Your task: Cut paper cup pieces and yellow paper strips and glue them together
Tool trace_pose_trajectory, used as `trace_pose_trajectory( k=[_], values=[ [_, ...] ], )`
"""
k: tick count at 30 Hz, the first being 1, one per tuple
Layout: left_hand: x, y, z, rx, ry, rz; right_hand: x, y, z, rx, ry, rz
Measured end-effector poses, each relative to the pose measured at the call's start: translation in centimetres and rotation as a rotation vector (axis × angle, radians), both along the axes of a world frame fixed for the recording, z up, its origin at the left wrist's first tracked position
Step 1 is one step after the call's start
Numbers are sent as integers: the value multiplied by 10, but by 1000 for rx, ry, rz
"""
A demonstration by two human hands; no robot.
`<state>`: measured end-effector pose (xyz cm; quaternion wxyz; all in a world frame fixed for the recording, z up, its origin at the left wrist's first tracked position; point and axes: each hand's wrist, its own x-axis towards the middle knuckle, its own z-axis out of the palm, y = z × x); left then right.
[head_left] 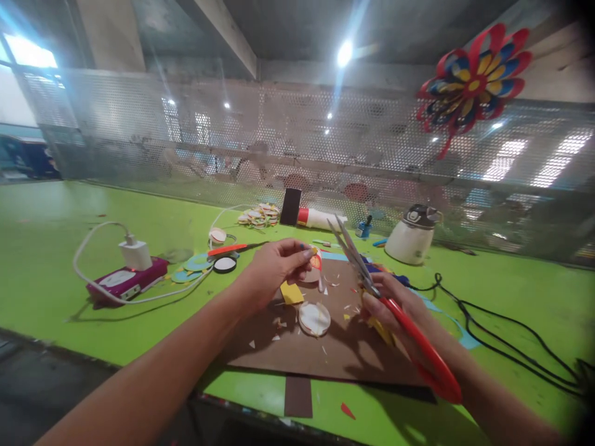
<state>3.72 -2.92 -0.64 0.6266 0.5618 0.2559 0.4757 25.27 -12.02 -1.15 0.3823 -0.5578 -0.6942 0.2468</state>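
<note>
Left hand (272, 267) over the brown board (344, 353), fingers pinched tight on a small paper piece (315, 262), red and yellow on white, held just above the board's far edge. Right hand (395, 305) at 3 o'clock of the left, fingers closed around the red handles of the scissors (421, 350). The blades stand apart with tips pointing to 11 o'clock, just beside the paper piece; contact cannot be told. Board lies flat on the green tabletop (56, 297), near edge, centre. On the board: a white paper disc (315, 318) at 6 o'clock of the paper piece, a yellow scrap (291, 292) at 7 o'clock of it, small trimmings (332, 284) scattered about. At 9 o'clock of the board, a pink device (121, 282) with a white charger plug (136, 254) on it, white cable (93, 238) looping round. Between device and left hand: teal paper circles (198, 263), a black-rimmed disc (225, 264), a red-handled tool (230, 249). At 12 o'clock, far: scrap pile (258, 215), black block (290, 206) upright, white tube (323, 218) lying down. At 1 o'clock a white pot (411, 238) with a dark lid. Black cord (467, 319) runs off at 3 o'clock. Paper pinwheel (474, 74) on the mesh screen (139, 124), high at 1 o'clock.
</note>
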Motion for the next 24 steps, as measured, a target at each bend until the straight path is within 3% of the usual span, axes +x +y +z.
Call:
trace_pose_trajectory(
  k=[6,12,24],
  values=[
    [-5,-3,7,36,68,21,0,-7,-2,-61,-133,100],
    [-10,-5,15,-39,42,26,6,-3,-12,47,-336,-28],
    [-4,-11,14,-71,41,-41,1,-5,-7,110,-326,88]
  ],
)
